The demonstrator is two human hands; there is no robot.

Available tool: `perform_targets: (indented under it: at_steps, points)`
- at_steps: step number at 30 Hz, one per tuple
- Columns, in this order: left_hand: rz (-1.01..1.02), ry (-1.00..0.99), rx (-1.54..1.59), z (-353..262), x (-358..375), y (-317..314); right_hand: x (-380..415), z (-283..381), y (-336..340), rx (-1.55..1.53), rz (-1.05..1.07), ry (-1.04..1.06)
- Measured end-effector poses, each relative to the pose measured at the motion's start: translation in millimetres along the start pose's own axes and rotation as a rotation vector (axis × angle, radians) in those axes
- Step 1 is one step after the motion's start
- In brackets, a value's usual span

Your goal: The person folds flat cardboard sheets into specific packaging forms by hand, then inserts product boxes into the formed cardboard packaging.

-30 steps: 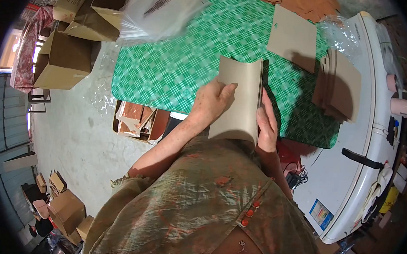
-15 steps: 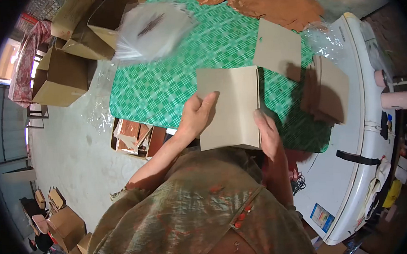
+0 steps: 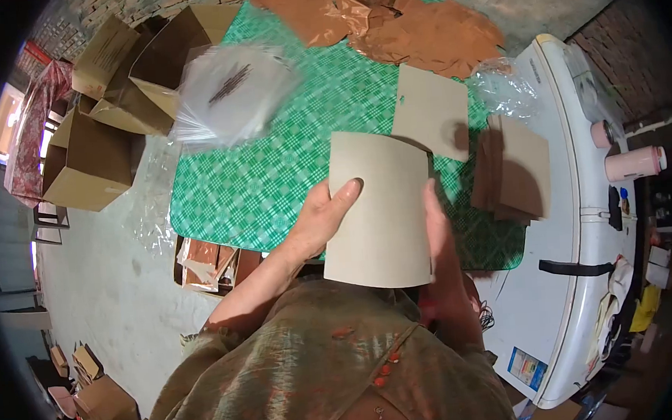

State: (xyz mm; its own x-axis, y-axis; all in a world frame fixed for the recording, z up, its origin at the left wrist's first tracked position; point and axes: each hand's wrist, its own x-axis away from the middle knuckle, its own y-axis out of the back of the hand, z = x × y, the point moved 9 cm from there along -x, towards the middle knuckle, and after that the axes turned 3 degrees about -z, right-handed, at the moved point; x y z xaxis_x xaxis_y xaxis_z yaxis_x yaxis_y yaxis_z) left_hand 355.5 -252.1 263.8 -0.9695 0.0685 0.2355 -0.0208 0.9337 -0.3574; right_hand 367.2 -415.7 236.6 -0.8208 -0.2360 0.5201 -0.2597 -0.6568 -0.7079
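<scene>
A plain beige cardboard sheet (image 3: 382, 215), bowed into a curve, is held upright-edged in front of my body. My left hand (image 3: 325, 218) grips its left edge, with the thumb on top of the face. Along the right edge, my right hand (image 3: 439, 227) holds the sheet; the thumb shows and the other fingers are mostly hidden. Just beyond it on the table lies a flat beige board (image 3: 431, 112) with a small green mark. To the right is a pile of similar boards (image 3: 514, 168), partly in shadow.
A green checked cloth (image 3: 235, 193) covers the table. Clear plastic bags (image 3: 229, 101) lie at its left, brown sheeting (image 3: 425, 31) at the far end. Open cartons (image 3: 91, 163) stand on the left. A white fridge lying along the right (image 3: 558, 196) borders the table.
The cardboard went from showing a lengthwise crease to a smooth outward bow, both hands still on it. My view has shifted, so the table sits lower and further left.
</scene>
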Motion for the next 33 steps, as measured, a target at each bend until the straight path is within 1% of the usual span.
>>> perform_targets:
  at_steps: [1,2,3,4,5,8,11,13,14,17,20,21,23,24,26,27,29,32,33]
  points:
    - [-0.008,0.045,0.060,2,-3,-1,-3,11,2,0.112,-0.034,0.095]
    - [-0.004,0.052,0.043,2,-8,-1,-6,21,3,0.226,-0.078,0.186]
    - [0.003,0.058,0.025,2,-17,-1,-18,43,19,0.474,-0.053,0.325]
    - [0.012,0.063,0.006,3,-26,-1,-25,60,21,0.722,-0.031,0.465]
    - [-0.001,0.021,-0.058,3,-38,-1,-24,76,1,0.803,-0.036,0.590]
    - [0.002,-0.055,-0.210,-9,-86,-16,-62,120,-3,1.134,-0.087,0.681]
    - [-0.020,-0.083,-0.187,-35,-135,-42,-132,186,3,1.357,-0.060,1.020]
    - [-0.083,-0.092,-0.328,-27,-192,-34,-135,211,-15,1.359,-0.168,0.852]
    - [-0.114,-0.095,-0.399,-27,-204,-34,-138,221,-18,1.356,-0.223,0.766]
    - [-0.139,-0.091,-0.446,-26,-220,-38,-191,250,11,1.546,-0.323,0.986]
    - [-0.027,-0.212,-0.893,-26,-228,-41,-195,250,15,1.631,-0.438,1.052]
    - [-0.025,-0.203,-0.917,-19,-227,-40,-196,247,15,1.697,-0.451,1.076]
    - [-0.059,-0.291,-0.964,-24,-214,-43,-188,240,6,1.827,-0.484,1.123]
    - [-0.075,-0.338,-0.987,-29,-209,-45,-183,235,-2,1.925,-0.480,1.180]
    - [-0.020,-0.424,-1.070,-29,-205,-53,-176,223,-15,2.123,-0.463,1.293]
    - [0.006,-0.470,-1.110,-29,-203,-57,-176,223,-14,2.124,-0.494,1.324]
    - [-0.053,-0.464,-1.141,-20,-207,-53,-182,224,-9,2.122,-0.561,1.390]
    - [-0.093,-0.480,-1.138,-19,-199,-53,-181,223,-4,1.937,-0.393,1.417]
    - [-0.096,-0.490,-1.129,-22,-194,-55,-181,221,-4,1.991,-0.404,1.415]
